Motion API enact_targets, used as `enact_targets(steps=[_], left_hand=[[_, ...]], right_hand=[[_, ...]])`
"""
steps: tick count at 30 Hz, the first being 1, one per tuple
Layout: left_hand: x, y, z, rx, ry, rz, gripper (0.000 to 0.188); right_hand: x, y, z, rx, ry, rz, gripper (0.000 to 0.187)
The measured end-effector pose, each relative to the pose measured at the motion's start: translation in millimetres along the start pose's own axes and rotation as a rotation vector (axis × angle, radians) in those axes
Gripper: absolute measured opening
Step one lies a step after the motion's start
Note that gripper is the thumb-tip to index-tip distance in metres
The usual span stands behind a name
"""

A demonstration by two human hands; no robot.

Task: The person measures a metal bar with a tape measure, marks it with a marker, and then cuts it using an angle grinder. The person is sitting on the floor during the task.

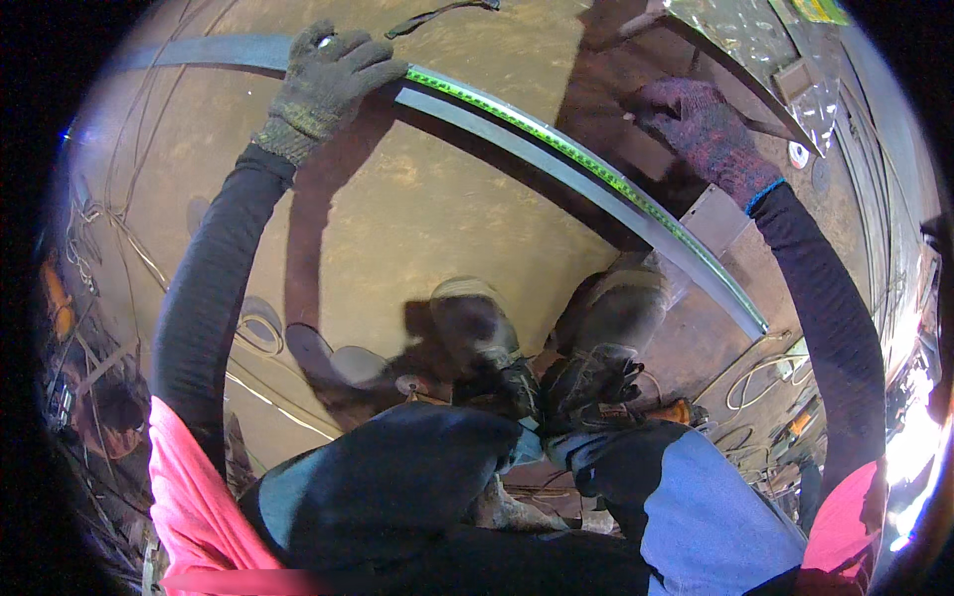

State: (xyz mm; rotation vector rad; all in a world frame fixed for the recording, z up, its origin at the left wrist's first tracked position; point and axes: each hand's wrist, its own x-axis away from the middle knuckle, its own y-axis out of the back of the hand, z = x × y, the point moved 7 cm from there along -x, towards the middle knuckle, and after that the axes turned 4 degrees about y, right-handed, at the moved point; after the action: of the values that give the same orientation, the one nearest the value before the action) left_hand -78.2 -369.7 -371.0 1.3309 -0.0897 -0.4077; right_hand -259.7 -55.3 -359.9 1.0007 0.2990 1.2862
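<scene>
A long grey flat metal bar point(586, 179) runs from the upper left down to the right, bent by the lens. Along its upper edge lies the bright green blade of a tape measure point(556, 142), its far end near the bar's right end. My left hand point(333, 84), in a grey-green knit glove, is closed round the tape where the blade comes out beside its fingers; the rest of the tape is hidden there. My right hand point(696, 129), in a dark red-purple glove, hovers beyond the bar with curled fingers. A tiny pale tip shows at them, too small to name.
My boots point(477, 313) stand just on the near side of the bar. Cables point(129, 228) trail at left, with a coiled cord point(765, 382) at right. A steel frame point(745, 79) and a small white roll point(798, 154) are at upper right. Long thin rods lie along the right.
</scene>
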Motion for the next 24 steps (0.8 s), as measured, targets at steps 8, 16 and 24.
enact_targets(steps=[8, 16, 24], left_hand=[[-4, 3, 0, 0.06, 0.015, 0.045, 0.036], [-10, 7, -1, 0.078, 0.007, 0.103, 0.035], [-14, 13, -1, 0.083, 0.011, 0.114, 0.035]], right_hand=[[43, 7, -16, -0.171, -0.046, -0.114, 0.021], [71, 17, -26, -0.129, -0.002, -0.216, 0.017], [79, 7, -37, -0.323, -0.05, -0.208, 0.02]])
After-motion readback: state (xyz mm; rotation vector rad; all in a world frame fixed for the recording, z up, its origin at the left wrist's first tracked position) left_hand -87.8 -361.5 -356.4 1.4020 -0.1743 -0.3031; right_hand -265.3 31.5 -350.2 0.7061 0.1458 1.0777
